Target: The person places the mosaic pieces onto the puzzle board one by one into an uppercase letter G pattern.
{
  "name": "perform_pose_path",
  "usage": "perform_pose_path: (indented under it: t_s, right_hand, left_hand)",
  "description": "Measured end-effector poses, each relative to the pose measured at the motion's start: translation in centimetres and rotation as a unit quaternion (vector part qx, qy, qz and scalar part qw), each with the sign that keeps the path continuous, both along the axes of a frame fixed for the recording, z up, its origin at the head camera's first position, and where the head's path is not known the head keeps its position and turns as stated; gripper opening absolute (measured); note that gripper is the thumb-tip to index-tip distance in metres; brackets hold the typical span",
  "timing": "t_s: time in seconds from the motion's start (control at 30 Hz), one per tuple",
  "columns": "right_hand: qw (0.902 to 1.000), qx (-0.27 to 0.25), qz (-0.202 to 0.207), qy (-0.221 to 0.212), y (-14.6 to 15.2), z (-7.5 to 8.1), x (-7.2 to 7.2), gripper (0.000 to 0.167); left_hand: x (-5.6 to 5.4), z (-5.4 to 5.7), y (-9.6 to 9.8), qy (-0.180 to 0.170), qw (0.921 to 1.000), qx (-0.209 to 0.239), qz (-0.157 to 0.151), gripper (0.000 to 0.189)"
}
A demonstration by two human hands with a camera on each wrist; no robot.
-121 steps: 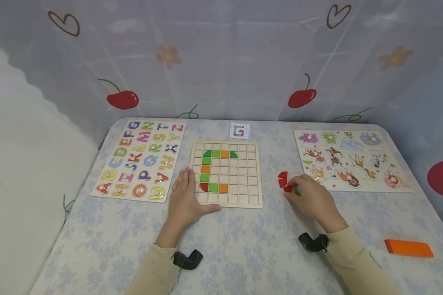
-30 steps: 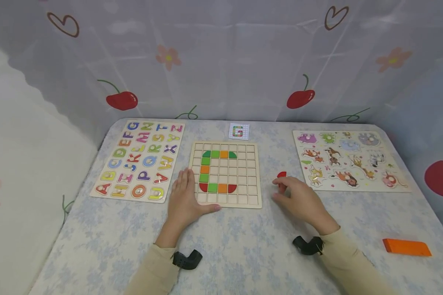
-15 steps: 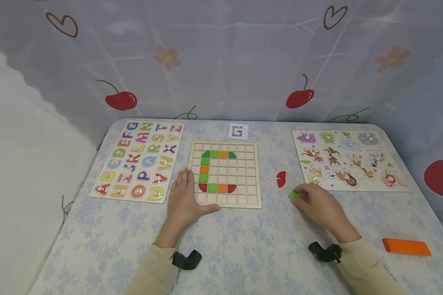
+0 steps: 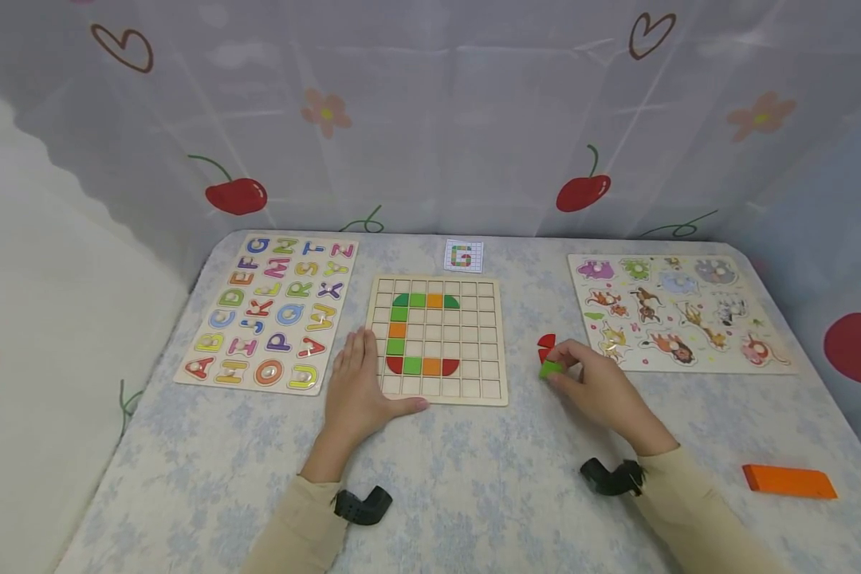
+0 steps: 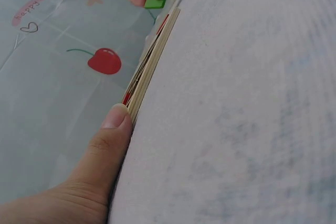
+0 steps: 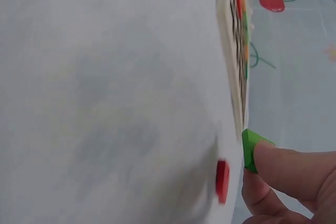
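My left hand (image 4: 359, 391) lies flat with straight fingers along the left side of the wooden grid board (image 4: 473, 388), its thumb at the near edge. Green, orange and red tiles on the board form a C-like outline, with a red rounded tile (image 4: 450, 367) at its lower right end. To the right of the board, my right hand (image 4: 603, 391) pinches a light green square tile (image 6: 250, 150) between thumb and fingers, above the table. Behind it in the head view are red quarter-round tiles (image 4: 547, 340), the nearer one partly hidden; a red tile (image 6: 222, 181) also shows in the right wrist view.
An alphabet puzzle board (image 4: 258, 335) lies at the left and an animal puzzle board (image 4: 674, 319) at the right. A small pattern card (image 4: 464, 256) showing a G is behind the grid. An orange bar (image 4: 790, 481) sits at the near right.
A red rounded tile has been added at the outline's lower right end. The right hand has picked up the green tile and moved it left toward the red ones. The left hand stays put.
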State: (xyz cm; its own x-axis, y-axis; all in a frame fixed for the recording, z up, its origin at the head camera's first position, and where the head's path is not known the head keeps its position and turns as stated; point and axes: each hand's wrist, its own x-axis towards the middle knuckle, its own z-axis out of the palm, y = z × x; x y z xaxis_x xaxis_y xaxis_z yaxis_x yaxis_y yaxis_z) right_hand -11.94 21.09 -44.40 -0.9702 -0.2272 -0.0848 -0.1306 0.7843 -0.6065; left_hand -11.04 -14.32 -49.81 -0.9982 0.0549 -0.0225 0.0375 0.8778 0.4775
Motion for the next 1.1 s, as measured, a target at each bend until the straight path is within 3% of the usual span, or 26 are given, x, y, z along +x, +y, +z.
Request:
perform_pose_path:
  t_s: [0.17, 0.47, 0.77, 1.1]
  right_hand:
    - [0.9992, -0.035, 0.018, 0.002, -2.7, -0.2, -1.4, 0.017]
    - [0.9960, -0.077, 0.032, -0.032, -7.6, -0.3, -3.3, 0.018]
    - [0.9954, -0.074, 0.032, -0.051, -10.8, -0.7, -4.3, 0.017]
    - [0.9976, -0.043, 0.049, -0.023, -12.3, -1.4, -5.0, 0.017]
  left_hand:
    - [0.0, -0.1, 0.0, -0.001, 1.0000, 0.000, -0.001, 0.145]
    - [0.0, 0.0, 0.1, -0.007, 1.0000, 0.002, 0.000, 0.146]
    - [0.0, 0.0, 0.0, -0.007, 1.0000, -0.001, 0.001, 0.146]
    - [-0.1, -0.2, 0.0, -0.004, 1.0000, -0.001, 0.002, 0.145]
